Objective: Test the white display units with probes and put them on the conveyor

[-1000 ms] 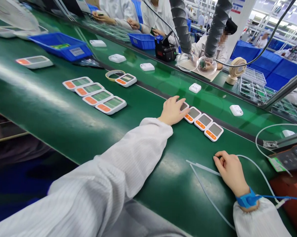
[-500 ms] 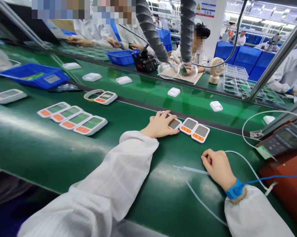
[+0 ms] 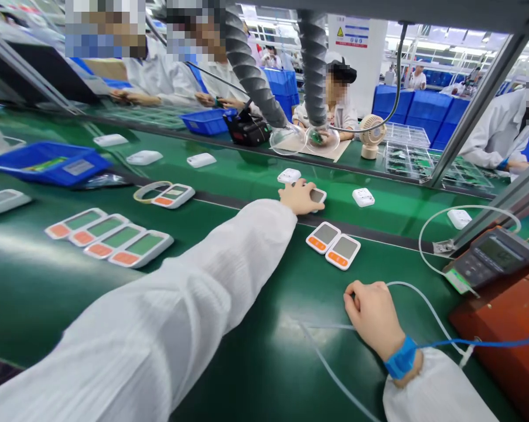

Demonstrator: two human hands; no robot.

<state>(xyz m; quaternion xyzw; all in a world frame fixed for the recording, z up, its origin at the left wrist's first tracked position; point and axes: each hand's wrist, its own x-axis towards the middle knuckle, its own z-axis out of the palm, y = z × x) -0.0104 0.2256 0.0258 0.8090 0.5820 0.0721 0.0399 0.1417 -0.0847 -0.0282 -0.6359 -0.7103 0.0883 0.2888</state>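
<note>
My left hand [image 3: 298, 197] reaches out over the green belt, fingers closed on a white and orange display unit [image 3: 317, 196] near the dark strip between the two belts. Two more display units [image 3: 333, 245] lie side by side just in front of it. My right hand [image 3: 370, 312], with a blue wrist strap [image 3: 400, 357], rests on the belt with its fingers curled over a thin white tube [image 3: 321, 326].
A row of several display units [image 3: 109, 238] lies at left, with a tape ring [image 3: 149, 190] and one more unit behind. White casings ride the far belt [image 3: 246, 170]. A blue bin [image 3: 48, 161] stands far left, a meter [image 3: 492, 255] on a red box at right. Workers sit opposite.
My left hand has lifted display units from the row and carried them toward the far belt; two units remain where several lay. The view has tilted upward. My right hand stays put.
</note>
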